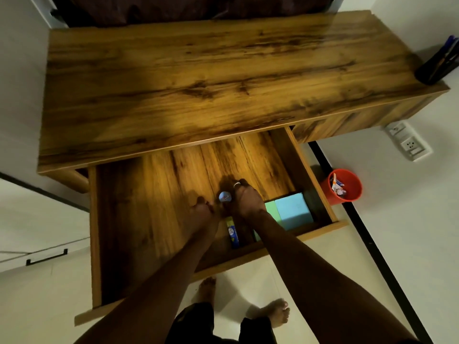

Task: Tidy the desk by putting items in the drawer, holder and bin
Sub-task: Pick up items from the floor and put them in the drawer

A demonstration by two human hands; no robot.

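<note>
Wooden desk [198,78] is carrying just a black pen holder [437,68], which is sitting at the far right corner with pens sticking out. The drawer [149,219] is hanging pulled out. A blue pad [294,211] and a green pad [270,207] are lying side by side in its front right corner, and a blue-and-yellow box [233,232] is lying just left of them. On the tiled floor [323,256], a red bin [345,186] is standing beside the drawer's right side, holding some scraps.
</note>
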